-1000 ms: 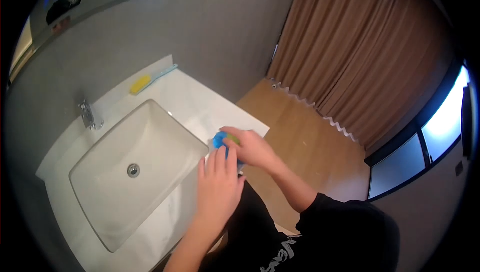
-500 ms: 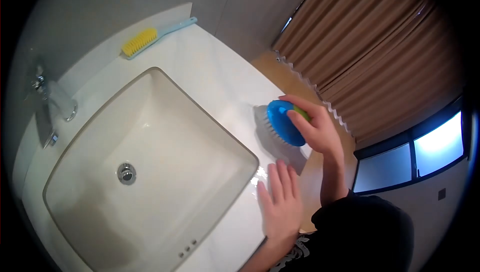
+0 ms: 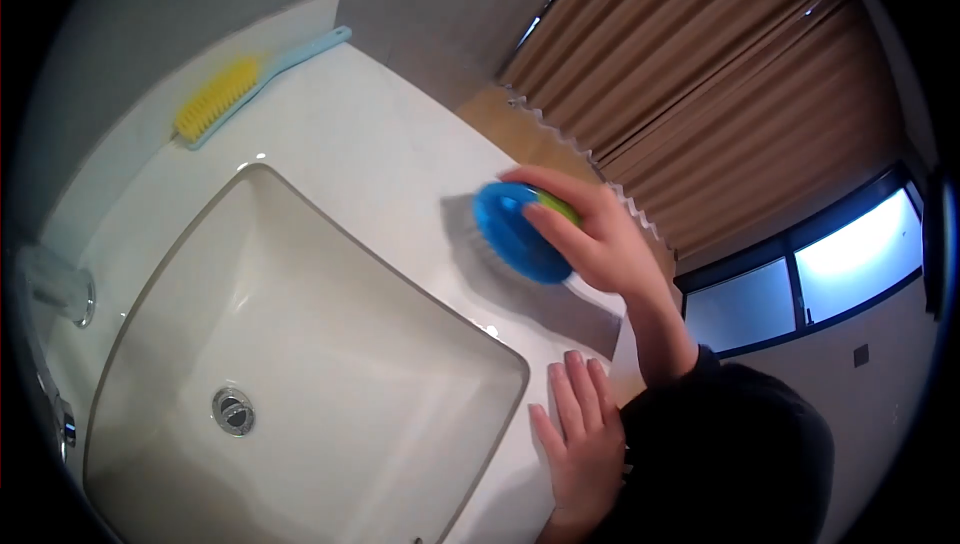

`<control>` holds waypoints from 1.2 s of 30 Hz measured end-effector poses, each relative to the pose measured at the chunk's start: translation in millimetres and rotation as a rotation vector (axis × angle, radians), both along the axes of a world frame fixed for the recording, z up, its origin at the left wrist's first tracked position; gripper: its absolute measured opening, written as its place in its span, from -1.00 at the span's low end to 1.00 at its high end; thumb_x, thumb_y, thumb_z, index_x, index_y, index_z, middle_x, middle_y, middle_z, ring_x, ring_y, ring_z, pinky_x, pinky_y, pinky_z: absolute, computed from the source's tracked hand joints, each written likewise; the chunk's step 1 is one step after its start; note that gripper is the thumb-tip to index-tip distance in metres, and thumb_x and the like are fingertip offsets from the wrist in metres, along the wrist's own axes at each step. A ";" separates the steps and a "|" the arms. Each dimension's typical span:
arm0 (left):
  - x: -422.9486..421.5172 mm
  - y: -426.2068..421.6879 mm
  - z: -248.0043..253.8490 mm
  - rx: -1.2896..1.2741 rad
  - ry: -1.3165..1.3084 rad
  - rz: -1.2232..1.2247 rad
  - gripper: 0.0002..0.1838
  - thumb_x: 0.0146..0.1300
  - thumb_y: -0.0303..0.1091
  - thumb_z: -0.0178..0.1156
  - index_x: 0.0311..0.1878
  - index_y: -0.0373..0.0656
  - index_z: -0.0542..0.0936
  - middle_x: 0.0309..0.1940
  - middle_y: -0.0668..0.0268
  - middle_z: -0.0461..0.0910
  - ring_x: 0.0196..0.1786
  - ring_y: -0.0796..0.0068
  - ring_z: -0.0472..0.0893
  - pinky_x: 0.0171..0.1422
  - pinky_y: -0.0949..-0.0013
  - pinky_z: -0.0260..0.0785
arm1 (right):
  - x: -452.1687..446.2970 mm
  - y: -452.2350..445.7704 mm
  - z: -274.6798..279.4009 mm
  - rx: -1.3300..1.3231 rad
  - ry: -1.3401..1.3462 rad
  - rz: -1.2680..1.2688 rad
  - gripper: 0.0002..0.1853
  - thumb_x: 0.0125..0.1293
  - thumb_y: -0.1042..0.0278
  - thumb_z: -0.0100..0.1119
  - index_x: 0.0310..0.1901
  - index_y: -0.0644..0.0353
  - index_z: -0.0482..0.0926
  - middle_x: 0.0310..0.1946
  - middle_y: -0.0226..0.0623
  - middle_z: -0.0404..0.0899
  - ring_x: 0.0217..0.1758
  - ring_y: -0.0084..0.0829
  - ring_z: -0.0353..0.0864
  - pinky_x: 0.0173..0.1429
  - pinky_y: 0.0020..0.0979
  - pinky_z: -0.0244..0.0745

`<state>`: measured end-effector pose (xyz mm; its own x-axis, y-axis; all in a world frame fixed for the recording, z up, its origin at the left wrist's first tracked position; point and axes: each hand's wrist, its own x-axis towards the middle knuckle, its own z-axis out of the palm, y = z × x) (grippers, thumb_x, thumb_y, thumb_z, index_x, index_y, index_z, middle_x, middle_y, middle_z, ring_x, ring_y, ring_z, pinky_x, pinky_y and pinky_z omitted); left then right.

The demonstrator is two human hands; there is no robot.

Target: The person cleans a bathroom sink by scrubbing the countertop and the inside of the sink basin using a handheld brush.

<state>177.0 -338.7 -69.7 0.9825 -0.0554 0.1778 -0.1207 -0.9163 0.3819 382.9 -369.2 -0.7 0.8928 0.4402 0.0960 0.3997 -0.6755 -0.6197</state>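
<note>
My right hand [image 3: 585,229] grips a blue and green scrub brush [image 3: 522,232] with pale bristles. The brush is over the white countertop [image 3: 400,159], beyond the sink's upper right corner; a shadow falls beneath it. Its bristles face down and toward the sink, and whether they touch the surface I cannot tell. Below it in the picture, my left hand [image 3: 585,444] lies on the counter's near edge by the corner of the sink [image 3: 530,369]. Its fingers are stretched out and it holds nothing; the thumb is hidden.
A yellow-bristled brush with a light blue handle [image 3: 300,54] lies bristles up against the backsplash [image 3: 300,19]. At the left stands a clear glass [image 3: 60,289], close to the partly visible tap [image 3: 65,424]. A metal drain [image 3: 233,411] is in the basin. Brown curtains [image 3: 700,74] hang beyond the counter.
My view has shifted and come closer to the counter. The scrub brush in my right hand has moved inward over the countertop, farther from the sink's near corner. My left hand stays by that corner.
</note>
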 end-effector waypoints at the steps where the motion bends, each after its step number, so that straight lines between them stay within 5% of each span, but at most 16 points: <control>1: 1.3 -3.3 -4.2 -0.037 -0.037 0.021 -0.49 0.39 -0.21 0.08 0.36 -0.16 0.42 0.43 0.09 0.43 0.47 0.00 0.42 0.46 -0.29 0.18 | 14.4 4.7 -5.1 0.017 -0.064 0.077 -0.63 0.45 0.19 0.09 0.17 0.18 0.61 -0.14 -0.01 0.72 -0.15 -0.15 0.75 0.03 -0.24 0.59; 4: 3.2 -5.3 -7.1 0.002 -0.077 0.044 -0.50 0.36 -0.22 0.13 0.33 -0.15 0.44 0.43 0.09 0.43 0.47 -0.01 0.42 0.45 -0.30 0.21 | 52.1 35.2 -3.9 -0.014 -0.131 0.214 -0.63 0.44 0.19 0.03 0.13 0.20 0.60 -0.23 0.10 0.69 -0.19 0.08 0.71 -0.02 -0.12 0.60; 6: 7.8 -5.9 -0.9 -0.004 -0.073 0.065 -0.53 0.33 -0.27 0.17 0.29 -0.15 0.48 0.40 0.09 0.46 0.45 -0.01 0.44 0.44 -0.27 0.25 | 69.3 49.6 -0.4 -0.094 -0.075 0.233 -0.63 0.48 0.21 0.05 0.19 0.20 0.57 -0.09 -0.02 0.69 -0.13 -0.15 0.69 0.06 -0.26 0.58; 10: 21.9 -13.7 -6.6 0.108 -0.178 0.159 -0.54 0.29 -0.37 0.18 0.28 -0.13 0.53 0.32 0.08 0.54 0.42 -0.05 0.47 0.45 -0.20 0.29 | 49.1 35.5 -2.5 -0.078 -0.059 0.248 -0.63 0.48 0.21 0.05 0.19 0.18 0.58 -0.13 -0.03 0.70 -0.16 -0.17 0.70 0.03 -0.26 0.59; 13: 28.9 -15.5 -3.2 0.151 -0.147 0.119 -0.64 0.33 -0.40 0.14 0.18 -0.13 0.60 0.31 0.10 0.54 0.44 -0.02 0.45 0.47 -0.20 0.27 | 14.3 1.3 -7.7 0.020 -0.106 0.225 -0.64 0.42 0.22 0.07 0.15 0.15 0.61 -0.39 0.03 0.67 -0.34 0.00 0.70 -0.12 -0.19 0.60; 23: 26.3 -11.8 -1.4 0.075 -0.106 0.059 -0.66 0.41 -0.28 0.02 0.16 -0.08 0.61 0.33 0.13 0.53 0.44 0.01 0.45 0.48 -0.17 0.25 | -32.7 -29.0 2.7 -0.010 0.011 -0.023 -0.63 0.40 0.30 0.13 0.19 0.16 0.61 -0.16 -0.06 0.71 -0.18 -0.26 0.73 0.04 -0.34 0.58; 36: 25.3 -4.2 9.5 -0.145 0.054 -0.027 -0.54 0.51 -0.12 -0.04 0.33 -0.07 0.59 0.43 0.18 0.48 0.56 0.20 0.35 0.53 -0.05 0.07 | -29.5 -16.3 -3.0 0.009 -0.002 -0.062 -0.58 0.44 0.17 0.09 0.24 0.13 0.61 0.06 -0.14 0.71 0.06 -0.23 0.71 0.16 -0.34 0.57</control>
<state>202.2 -342.8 -60.2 0.9893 -0.0598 0.1328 -0.1206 -0.8477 0.5165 353.4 -385.5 -3.7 0.9182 0.3828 0.1019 0.3584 -0.6933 -0.6252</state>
